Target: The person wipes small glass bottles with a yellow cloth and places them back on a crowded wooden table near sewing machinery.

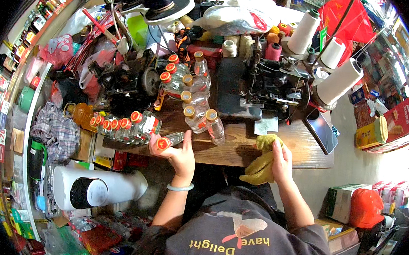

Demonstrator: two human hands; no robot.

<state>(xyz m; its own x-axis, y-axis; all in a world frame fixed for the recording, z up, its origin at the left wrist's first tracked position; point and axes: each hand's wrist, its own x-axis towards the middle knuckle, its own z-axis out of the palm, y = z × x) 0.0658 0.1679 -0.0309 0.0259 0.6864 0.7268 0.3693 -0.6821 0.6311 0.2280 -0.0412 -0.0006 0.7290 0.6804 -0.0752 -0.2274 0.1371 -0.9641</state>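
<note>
My left hand (179, 161), with a pale bangle on its wrist, is at the table's front edge. Its thumb and fingers close round a small clear glass bottle (175, 138) with a red-and-gold cap, tilted toward me. Bunched in my right hand (282, 165) is a yellow-green cloth (260, 169), hanging over the front edge. Left of the held bottle stands a row of similar red-capped bottles (127, 130). Beyond my left hand are several bottles with gold caps (196, 120), and behind them more red-capped bottles (173, 82).
Two black sewing machines, one at left (127, 82) and one at right (276, 80), stand on the wooden table (241, 142). A phone (321, 131) lies at its right edge, near large white thread cones (339, 83). A white appliance (100, 190) is below left.
</note>
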